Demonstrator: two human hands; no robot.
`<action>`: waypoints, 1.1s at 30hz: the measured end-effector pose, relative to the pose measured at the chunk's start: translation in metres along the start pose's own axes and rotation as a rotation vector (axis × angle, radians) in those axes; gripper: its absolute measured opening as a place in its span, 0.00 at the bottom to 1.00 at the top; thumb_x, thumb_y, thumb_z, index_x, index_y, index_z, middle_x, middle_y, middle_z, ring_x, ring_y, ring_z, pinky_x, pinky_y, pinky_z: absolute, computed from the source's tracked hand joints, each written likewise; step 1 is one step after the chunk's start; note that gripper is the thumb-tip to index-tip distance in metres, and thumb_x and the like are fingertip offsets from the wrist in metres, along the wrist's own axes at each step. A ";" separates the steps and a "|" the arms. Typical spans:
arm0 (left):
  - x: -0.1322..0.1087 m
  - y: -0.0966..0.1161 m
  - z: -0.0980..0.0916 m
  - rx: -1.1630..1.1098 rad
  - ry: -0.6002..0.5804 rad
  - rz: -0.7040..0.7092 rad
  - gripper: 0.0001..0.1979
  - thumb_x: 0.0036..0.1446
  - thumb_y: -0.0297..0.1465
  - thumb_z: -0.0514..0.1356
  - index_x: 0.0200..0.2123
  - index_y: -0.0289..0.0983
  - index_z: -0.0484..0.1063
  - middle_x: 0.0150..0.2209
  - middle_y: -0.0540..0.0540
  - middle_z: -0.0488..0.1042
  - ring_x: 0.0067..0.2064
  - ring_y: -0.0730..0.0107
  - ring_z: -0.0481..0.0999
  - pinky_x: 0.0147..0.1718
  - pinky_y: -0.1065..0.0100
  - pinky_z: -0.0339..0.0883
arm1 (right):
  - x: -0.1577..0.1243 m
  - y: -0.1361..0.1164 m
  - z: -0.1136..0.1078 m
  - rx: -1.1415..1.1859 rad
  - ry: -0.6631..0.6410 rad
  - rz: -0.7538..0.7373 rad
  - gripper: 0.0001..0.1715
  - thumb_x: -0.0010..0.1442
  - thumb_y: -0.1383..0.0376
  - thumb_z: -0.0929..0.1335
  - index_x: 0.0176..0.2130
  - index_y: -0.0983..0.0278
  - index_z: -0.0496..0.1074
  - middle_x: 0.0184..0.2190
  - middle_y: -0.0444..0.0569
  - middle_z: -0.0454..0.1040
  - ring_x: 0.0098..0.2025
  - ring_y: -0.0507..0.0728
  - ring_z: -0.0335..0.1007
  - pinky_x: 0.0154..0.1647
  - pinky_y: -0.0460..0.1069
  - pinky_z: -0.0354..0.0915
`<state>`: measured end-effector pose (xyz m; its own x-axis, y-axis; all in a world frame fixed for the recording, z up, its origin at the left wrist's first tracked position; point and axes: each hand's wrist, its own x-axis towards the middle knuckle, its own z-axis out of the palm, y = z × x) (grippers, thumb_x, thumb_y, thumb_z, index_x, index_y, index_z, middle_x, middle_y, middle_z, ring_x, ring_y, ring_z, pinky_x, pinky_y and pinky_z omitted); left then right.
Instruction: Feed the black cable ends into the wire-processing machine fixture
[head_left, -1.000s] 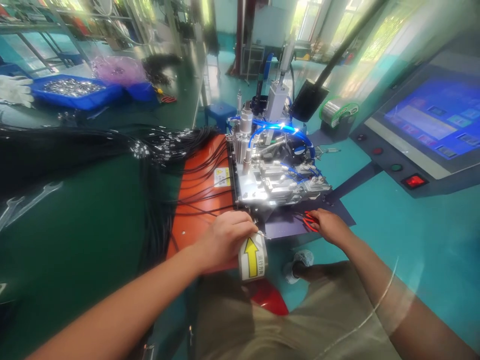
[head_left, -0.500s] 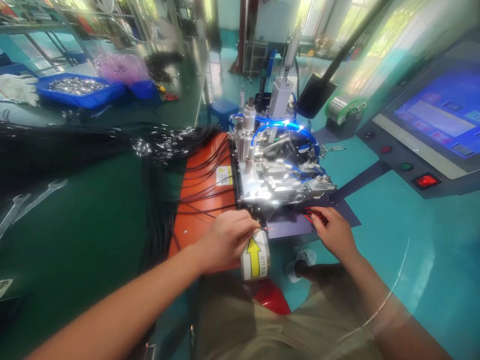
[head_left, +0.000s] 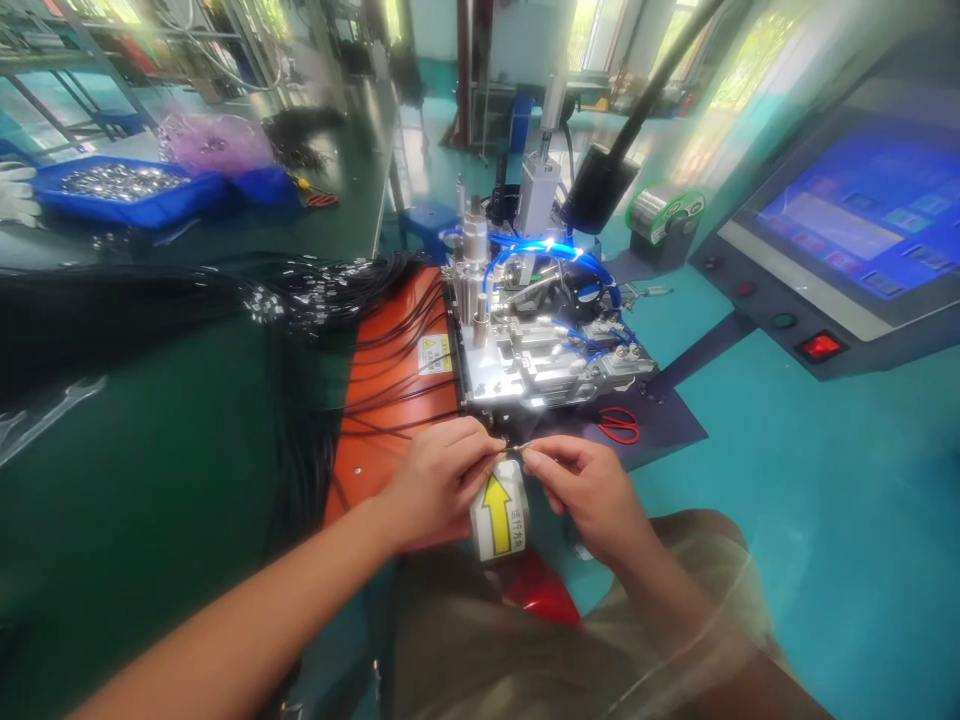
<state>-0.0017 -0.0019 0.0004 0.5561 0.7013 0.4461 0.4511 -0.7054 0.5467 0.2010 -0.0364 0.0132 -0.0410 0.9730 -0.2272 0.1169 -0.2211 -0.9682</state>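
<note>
My left hand (head_left: 442, 478) pinches the end of a thin black cable (head_left: 390, 428) just in front of the metal machine (head_left: 532, 340). My right hand (head_left: 589, 487) is closed in a pinch at the same cable tip, its fingertips touching the left hand's. Below the hands sits a white label with a yellow arrow (head_left: 499, 515). Red-handled scissors (head_left: 619, 425) lie on the dark mat (head_left: 667, 425) to the right, apart from both hands. More black cables run from a big bundle (head_left: 150, 310) across the orange plate (head_left: 390, 380).
A blue tray of metal parts (head_left: 120, 190) and a pink bag (head_left: 214, 140) stand at the back left on the green bench (head_left: 172, 470). A control panel with a blue screen (head_left: 862, 215) and a red switch (head_left: 820, 347) is at the right. Wrenches (head_left: 45, 410) lie at the left.
My right hand left the red scissors on the mat and moved left to meet my left hand at the cable tip. The left hand stayed put.
</note>
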 end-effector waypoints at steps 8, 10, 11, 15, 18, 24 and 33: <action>0.000 0.000 0.000 0.043 0.009 0.009 0.06 0.64 0.29 0.57 0.40 0.36 0.74 0.33 0.46 0.72 0.34 0.70 0.69 0.33 0.69 0.63 | -0.001 0.003 0.007 0.041 0.026 -0.017 0.16 0.58 0.56 0.72 0.38 0.66 0.79 0.15 0.40 0.65 0.19 0.49 0.57 0.20 0.44 0.52; 0.000 0.000 0.000 0.054 0.010 0.012 0.06 0.64 0.28 0.57 0.39 0.36 0.74 0.33 0.46 0.72 0.34 0.70 0.69 0.32 0.69 0.62 | 0.000 0.003 0.007 0.046 0.028 -0.017 0.15 0.58 0.57 0.72 0.38 0.67 0.79 0.16 0.41 0.66 0.19 0.48 0.57 0.20 0.44 0.52; 0.000 0.000 0.000 0.060 0.010 0.014 0.06 0.64 0.28 0.57 0.39 0.36 0.74 0.33 0.46 0.72 0.34 0.70 0.69 0.32 0.69 0.62 | 0.000 0.003 0.007 0.047 0.031 -0.017 0.15 0.58 0.57 0.72 0.38 0.67 0.79 0.16 0.41 0.66 0.18 0.48 0.57 0.20 0.44 0.51; 0.000 -0.002 0.001 0.087 0.013 0.024 0.07 0.64 0.29 0.56 0.39 0.36 0.74 0.33 0.46 0.72 0.34 0.70 0.69 0.32 0.69 0.62 | 0.000 0.004 0.007 0.035 0.036 -0.022 0.15 0.58 0.57 0.72 0.38 0.67 0.79 0.15 0.41 0.66 0.18 0.48 0.58 0.19 0.44 0.51; -0.001 -0.003 0.002 0.104 0.019 0.044 0.07 0.64 0.29 0.56 0.39 0.36 0.74 0.33 0.45 0.73 0.34 0.70 0.69 0.33 0.69 0.63 | 0.001 0.006 0.006 0.019 0.031 -0.033 0.16 0.58 0.57 0.72 0.38 0.67 0.79 0.15 0.41 0.66 0.18 0.49 0.58 0.19 0.44 0.51; -0.003 -0.004 0.003 0.161 0.031 0.077 0.07 0.65 0.29 0.55 0.40 0.36 0.74 0.34 0.45 0.73 0.35 0.68 0.69 0.33 0.67 0.62 | 0.002 0.006 0.005 0.000 0.021 -0.035 0.16 0.58 0.56 0.71 0.39 0.67 0.79 0.16 0.40 0.66 0.18 0.49 0.59 0.20 0.44 0.53; -0.003 -0.006 0.003 0.235 0.015 0.116 0.07 0.64 0.27 0.54 0.41 0.36 0.72 0.33 0.45 0.72 0.34 0.67 0.68 0.33 0.66 0.61 | 0.003 0.002 0.002 -0.161 0.015 -0.071 0.15 0.60 0.56 0.70 0.38 0.65 0.79 0.15 0.41 0.67 0.19 0.50 0.61 0.21 0.44 0.56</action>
<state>-0.0039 0.0000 -0.0063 0.6043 0.6144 0.5073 0.5354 -0.7846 0.3125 0.1988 -0.0341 0.0101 -0.0401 0.9869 -0.1563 0.2715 -0.1398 -0.9522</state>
